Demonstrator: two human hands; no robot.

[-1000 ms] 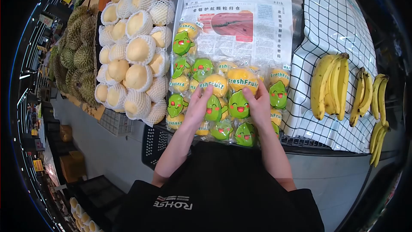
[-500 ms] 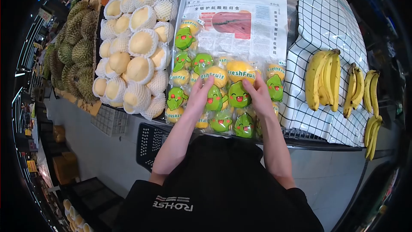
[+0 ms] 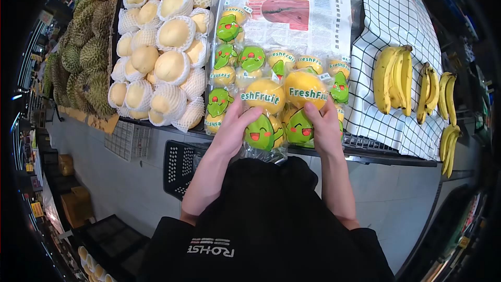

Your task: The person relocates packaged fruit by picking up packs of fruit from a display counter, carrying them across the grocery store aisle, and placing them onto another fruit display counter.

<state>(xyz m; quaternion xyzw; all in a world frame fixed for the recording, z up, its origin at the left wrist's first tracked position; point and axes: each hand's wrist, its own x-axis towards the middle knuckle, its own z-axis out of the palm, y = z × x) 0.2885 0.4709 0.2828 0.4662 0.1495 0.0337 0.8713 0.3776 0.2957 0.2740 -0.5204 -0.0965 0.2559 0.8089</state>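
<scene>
My left hand (image 3: 234, 126) grips a clear bag of yellow fruit (image 3: 262, 96) marked FreshFruit, its thumb on top beside a green smiling face print. Another such bag (image 3: 308, 90) is in my right hand (image 3: 324, 121), thumb also on top. The two bags are side by side, lifted toward me above the display. Beyond them, more bagged fruit (image 3: 252, 58) lies in rows at the near end of a sheet of newspaper (image 3: 284, 15). The fingers under the bags are hidden.
Melon-like fruits in white foam nets (image 3: 172, 66) fill the tray on the left, with durians (image 3: 83, 57) beyond. Bananas (image 3: 394, 80) lie on a checked cloth (image 3: 365, 104) at right. Below the counter are a black basket (image 3: 180, 169) and a white crate (image 3: 125, 141).
Both hands have raised the two bags off the rows and brought them nearer to me, so they look larger. Bagged fruit behind them now shows. The view has shifted slightly.
</scene>
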